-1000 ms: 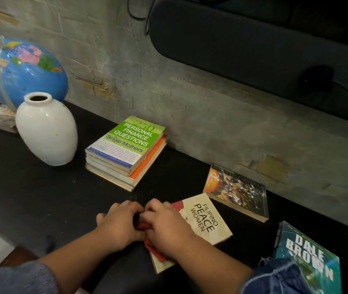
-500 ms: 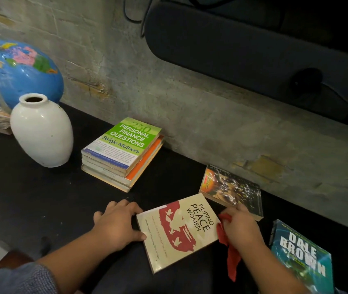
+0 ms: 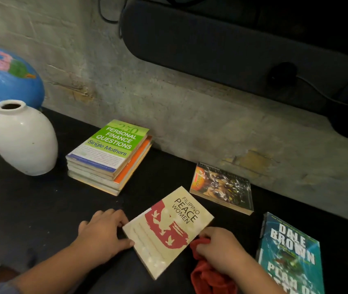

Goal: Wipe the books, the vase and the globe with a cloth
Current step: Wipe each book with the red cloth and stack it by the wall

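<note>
A cream book titled Filipino Peace Women (image 3: 168,228) lies flat on the black table (image 3: 31,209). My left hand (image 3: 103,234) rests at its left edge, thumb against the book's corner. My right hand (image 3: 221,249) grips a red cloth (image 3: 209,276) at the book's right edge. A stack of books with a green cover on top (image 3: 109,153) sits behind. A dark paperback (image 3: 221,185) and a teal Dale Brown book (image 3: 291,255) lie to the right. The white vase (image 3: 22,139) and blue globe (image 3: 5,77) stand far left.
A rough concrete wall (image 3: 190,115) runs along the table's back edge. A dark padded object with cables (image 3: 232,43) hangs over it at upper right. The table's front edge is near my left forearm, at lower left.
My right hand has dragged the red cloth across the cream book from its left side to its right edge, then a little down. My left hand has stayed at the left edge.
</note>
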A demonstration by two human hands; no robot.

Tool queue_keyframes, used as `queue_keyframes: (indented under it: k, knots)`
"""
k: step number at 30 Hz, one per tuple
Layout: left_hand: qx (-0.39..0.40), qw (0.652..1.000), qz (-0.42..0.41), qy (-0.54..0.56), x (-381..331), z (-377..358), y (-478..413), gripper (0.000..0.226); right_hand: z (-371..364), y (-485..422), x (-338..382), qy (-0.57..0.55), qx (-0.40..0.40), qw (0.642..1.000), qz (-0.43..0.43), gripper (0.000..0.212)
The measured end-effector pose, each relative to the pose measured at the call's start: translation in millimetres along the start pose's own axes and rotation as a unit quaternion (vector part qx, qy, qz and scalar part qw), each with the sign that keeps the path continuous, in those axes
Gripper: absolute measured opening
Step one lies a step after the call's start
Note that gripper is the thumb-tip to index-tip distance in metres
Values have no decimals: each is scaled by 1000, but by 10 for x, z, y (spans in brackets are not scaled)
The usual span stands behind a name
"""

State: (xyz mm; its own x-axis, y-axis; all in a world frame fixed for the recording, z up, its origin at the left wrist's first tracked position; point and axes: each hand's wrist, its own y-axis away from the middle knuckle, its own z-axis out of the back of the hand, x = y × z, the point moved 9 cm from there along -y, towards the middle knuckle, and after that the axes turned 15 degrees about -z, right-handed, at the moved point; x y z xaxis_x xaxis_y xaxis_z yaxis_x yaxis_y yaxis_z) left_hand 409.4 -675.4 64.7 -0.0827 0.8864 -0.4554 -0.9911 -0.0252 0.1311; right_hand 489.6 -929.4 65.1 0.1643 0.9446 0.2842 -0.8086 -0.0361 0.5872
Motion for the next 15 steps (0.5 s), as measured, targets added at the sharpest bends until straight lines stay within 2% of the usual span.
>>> queue_keyframes:
  k: [2, 5, 7, 15]
  knots:
    - [14, 1000, 5, 4, 45, -6, 42, 35, -75, 0, 129, 0, 14, 1000, 14, 13]
    - [34, 998, 16, 54, 136, -9, 59, 37, -70, -41, 321, 25, -7, 998, 48, 40]
    - [38, 997, 14, 64, 140, 11, 40, 40, -72, -35, 415, 30, -3, 997, 71, 48]
    - [35, 999, -2, -18, 113, 91, -115, 51, -167, -71, 605, 57, 12, 992, 108, 87]
